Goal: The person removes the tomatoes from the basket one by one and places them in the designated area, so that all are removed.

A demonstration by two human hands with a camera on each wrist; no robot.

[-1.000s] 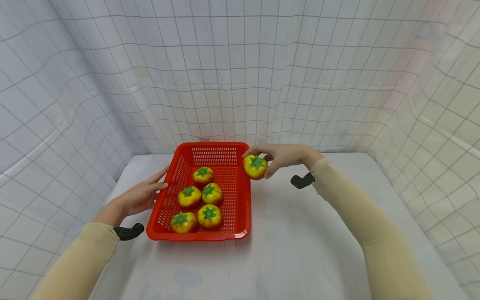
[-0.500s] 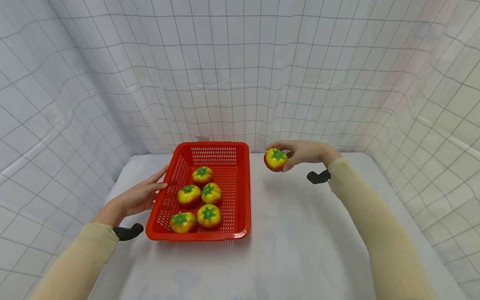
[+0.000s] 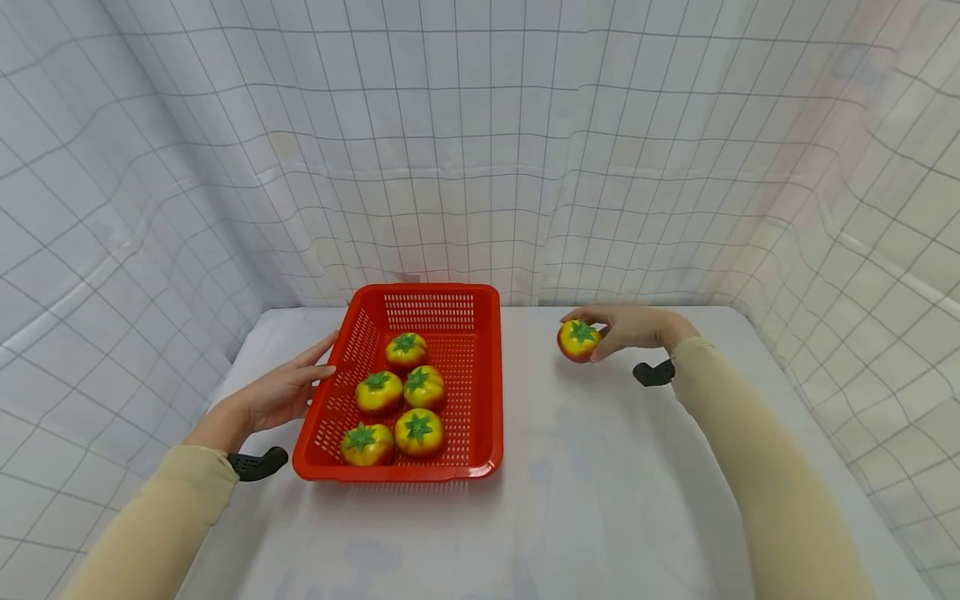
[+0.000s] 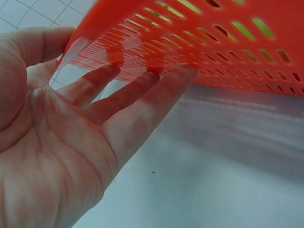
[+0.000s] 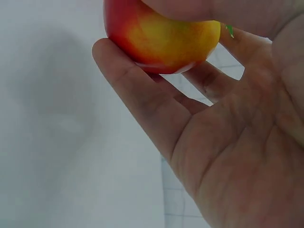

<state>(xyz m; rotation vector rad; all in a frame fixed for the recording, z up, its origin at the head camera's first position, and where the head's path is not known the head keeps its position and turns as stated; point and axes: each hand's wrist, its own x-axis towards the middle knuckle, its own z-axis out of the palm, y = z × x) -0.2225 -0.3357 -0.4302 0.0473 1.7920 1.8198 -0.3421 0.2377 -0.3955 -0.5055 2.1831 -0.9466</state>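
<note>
My right hand (image 3: 626,327) holds a yellow and red tomato (image 3: 581,341) with a green star-shaped leaf top, right of the basket and close over the table. In the right wrist view, thumb and fingers grasp the glossy tomato (image 5: 166,40) from both sides, and a soft shadow falls on the white surface. On the other side, my left hand (image 3: 281,396) grips the left rim of the red plastic basket (image 3: 489,383). The left wrist view has the thumb at the rim and the fingers (image 4: 142,114) against the slotted outer wall. Several similar tomatoes (image 3: 418,432) sit inside, mostly toward its left.
A white cloth-covered table (image 3: 570,517) extends in front and to the right of the basket. White curtains with a dark grid (image 3: 480,150) enclose the back and both sides. Each wrist carries a black device (image 3: 654,373) near the sleeve.
From the basket's right rim, my right hand has carried the tomato rightward, rising first and then lowering toward the table. The left hand and basket have stayed in place.
</note>
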